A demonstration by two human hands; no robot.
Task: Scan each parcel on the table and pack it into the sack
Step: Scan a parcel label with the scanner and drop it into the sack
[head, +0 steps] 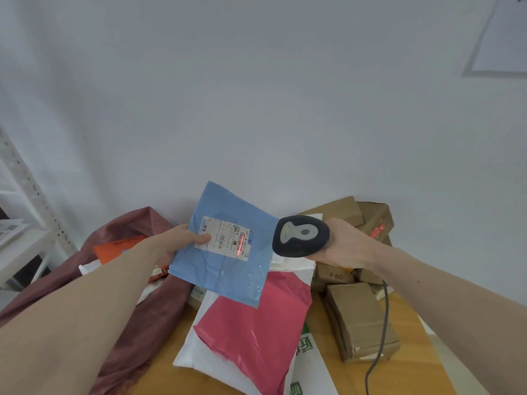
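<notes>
Now left hand (182, 240) pinches blue parcel (228, 252) in air, label facing scanner (301, 236) gripped by right hand (345, 243). Sack (137, 295) lies lower left, nearer left hand.

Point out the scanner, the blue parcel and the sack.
scanner (301, 236): head view, top of its dark head.
blue parcel (228, 269): head view, bare blue wrap below the label.
sack (137, 323): head view, maroon side wall.

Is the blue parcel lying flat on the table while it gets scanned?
No, the left hand holds the blue parcel up above the table while the barcode scanner casts its red line on the label.
</notes>
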